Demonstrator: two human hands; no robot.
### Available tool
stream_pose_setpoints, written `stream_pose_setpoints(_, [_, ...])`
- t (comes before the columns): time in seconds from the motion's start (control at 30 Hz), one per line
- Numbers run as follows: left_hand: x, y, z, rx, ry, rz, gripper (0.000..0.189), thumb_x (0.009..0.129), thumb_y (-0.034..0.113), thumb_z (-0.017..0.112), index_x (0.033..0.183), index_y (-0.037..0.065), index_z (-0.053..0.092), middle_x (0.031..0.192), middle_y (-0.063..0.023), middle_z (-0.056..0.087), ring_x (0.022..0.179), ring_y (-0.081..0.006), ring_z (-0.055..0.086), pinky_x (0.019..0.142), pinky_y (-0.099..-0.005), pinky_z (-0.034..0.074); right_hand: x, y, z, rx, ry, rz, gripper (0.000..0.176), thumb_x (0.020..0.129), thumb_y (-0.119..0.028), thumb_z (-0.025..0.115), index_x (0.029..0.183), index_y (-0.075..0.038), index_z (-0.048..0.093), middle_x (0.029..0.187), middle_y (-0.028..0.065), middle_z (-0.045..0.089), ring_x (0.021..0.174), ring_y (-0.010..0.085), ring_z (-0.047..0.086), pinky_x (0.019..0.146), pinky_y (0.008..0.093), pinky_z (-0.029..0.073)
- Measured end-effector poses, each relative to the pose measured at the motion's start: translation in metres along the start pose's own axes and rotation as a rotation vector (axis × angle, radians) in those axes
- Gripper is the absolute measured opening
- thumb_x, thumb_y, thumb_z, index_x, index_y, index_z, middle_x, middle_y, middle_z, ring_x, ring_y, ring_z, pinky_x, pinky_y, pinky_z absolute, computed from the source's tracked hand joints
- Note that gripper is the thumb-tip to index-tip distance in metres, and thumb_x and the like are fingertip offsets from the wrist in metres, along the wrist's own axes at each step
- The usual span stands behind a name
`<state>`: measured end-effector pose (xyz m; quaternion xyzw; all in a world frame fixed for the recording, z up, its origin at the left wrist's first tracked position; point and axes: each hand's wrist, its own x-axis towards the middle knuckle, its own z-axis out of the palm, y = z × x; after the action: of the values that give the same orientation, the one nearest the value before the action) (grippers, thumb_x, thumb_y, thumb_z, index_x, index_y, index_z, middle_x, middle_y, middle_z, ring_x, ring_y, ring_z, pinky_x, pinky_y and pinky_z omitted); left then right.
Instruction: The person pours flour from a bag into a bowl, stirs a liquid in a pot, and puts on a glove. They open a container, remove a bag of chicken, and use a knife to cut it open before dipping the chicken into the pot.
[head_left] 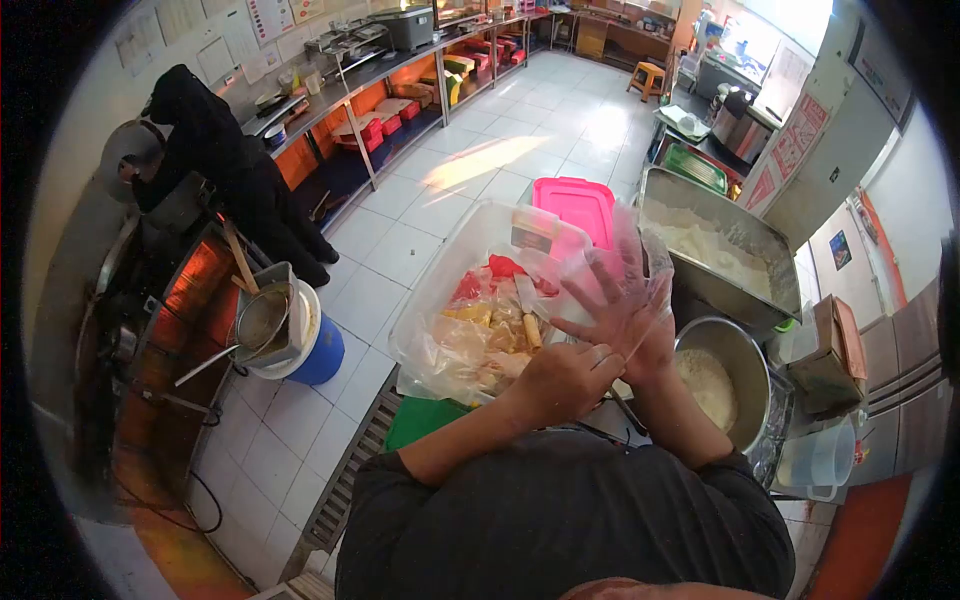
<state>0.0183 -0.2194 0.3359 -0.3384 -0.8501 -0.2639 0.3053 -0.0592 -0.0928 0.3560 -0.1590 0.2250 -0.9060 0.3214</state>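
My right hand (615, 310) is raised with its fingers spread, inside a clear disposable plastic glove (655, 265). Near that wrist, the fingers of my left hand (570, 378) pinch the glove's edge. Below and beyond both hands stands a translucent plastic tub (410, 330) holding bagged, pale yellowish food (465, 335), red plastic (505, 267) and a tool with a wooden handle (532, 330). To the right of my right wrist is a round metal bowl (765, 385) with pale flour-like powder (710, 385).
Behind the bowl sits a rectangular metal tray (790, 290) of white powder, beside a pink lid (575, 205). A blue bucket (325, 350) with a strainer (262, 320) stands left. Another person (225, 150) in dark clothes works at the left counter. A clear jug (825, 455) is at right.
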Motion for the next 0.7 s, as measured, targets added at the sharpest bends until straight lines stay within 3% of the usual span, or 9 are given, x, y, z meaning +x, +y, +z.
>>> stream_pose_setpoints(0.13, [0.003,0.005,0.005,-0.037,-0.055,-0.018,0.011,0.081,0.012,0.061,0.089,0.005,0.057,0.079,-0.009,0.06,0.07,-0.0262,0.065,0.055,-0.0404,0.05,0.012,0.0,-0.004,-0.024,-0.139,-0.024,0.067,0.091,-0.073,0.037,0.149,-0.041,0.028,0.155,0.004,0.03,0.137,0.038,0.035,0.102,0.0683,0.035])
stream_pose_setpoints(0.23, [0.003,0.001,0.006,-0.043,-0.059,-0.009,0.012,0.081,0.011,0.06,0.09,0.005,0.057,0.079,-0.0098,0.06,0.07,-0.0274,0.065,0.055,-0.0407,0.051,0.027,-0.001,-0.007,-0.052,-0.085,-0.17,0.067,0.092,-0.069,0.04,0.15,-0.037,0.029,0.156,0.0032,0.029,0.137,0.0357,0.036,0.102,0.064,0.037])
stream_pose_setpoints(0.33, [0.002,-0.006,0.014,-0.055,0.007,0.009,0.014,0.081,0.012,0.061,0.092,0.005,0.057,0.08,-0.0103,0.06,0.071,-0.0281,0.065,0.055,-0.0408,0.051,0.041,0.004,-0.009,-0.345,0.282,-0.254,0.071,0.092,-0.07,0.04,0.151,-0.032,0.03,0.157,0.004,0.028,0.138,0.0348,0.035,0.105,0.0597,0.035])
stream_pose_setpoints(0.43, [-0.007,-0.01,0.022,-0.085,0.035,-0.015,0.015,0.081,0.014,0.063,0.093,0.005,0.058,0.081,-0.0106,0.061,0.07,-0.0286,0.065,0.056,-0.0413,0.05,0.057,0.007,-0.022,-0.401,0.338,-0.095,0.079,0.089,-0.077,0.036,0.152,-0.029,0.029,0.157,0.0062,0.028,0.14,0.0363,0.032,0.108,0.058,0.032])
stream_pose_setpoints(0.57, [-0.033,-0.015,0.021,-0.068,-0.03,-0.144,0.015,0.085,0.019,0.065,0.094,0.007,0.061,0.077,-0.0102,0.062,0.068,-0.0292,0.065,0.057,-0.0416,0.05,0.064,0.017,-0.027,-0.373,0.104,0.109,0.093,0.083,-0.086,0.027,0.153,-0.024,0.028,0.155,0.01,0.032,0.141,0.0336,0.031,0.109,0.058,0.028])
stream_pose_setpoints(0.6, [-0.041,-0.017,0.018,-0.047,-0.078,-0.173,0.015,0.086,0.021,0.065,0.094,0.008,0.062,0.076,-0.0101,0.063,0.067,-0.0293,0.065,0.058,-0.0416,0.05,0.07,0.023,-0.032,-0.305,0.111,0.12,0.077,0.091,-0.073,0.038,0.147,-0.02,0.039,0.147,0.0121,0.044,0.133,0.0292,0.044,0.105,0.0485,0.037])
stream_pose_setpoints(0.7, [-0.058,-0.016,-0.014,-0.077,0.064,-0.243,0.017,0.089,0.025,0.065,0.095,0.009,0.065,0.074,-0.0095,0.064,0.067,-0.0295,0.066,0.06,-0.0408,0.051,0.083,0.041,-0.022,-0.947,0.141,0.273,0.047,0.098,-0.046,0.048,0.136,-0.019,0.052,0.13,0.0074,0.059,0.111,0.0248,0.059,0.094,0.0381,0.046])
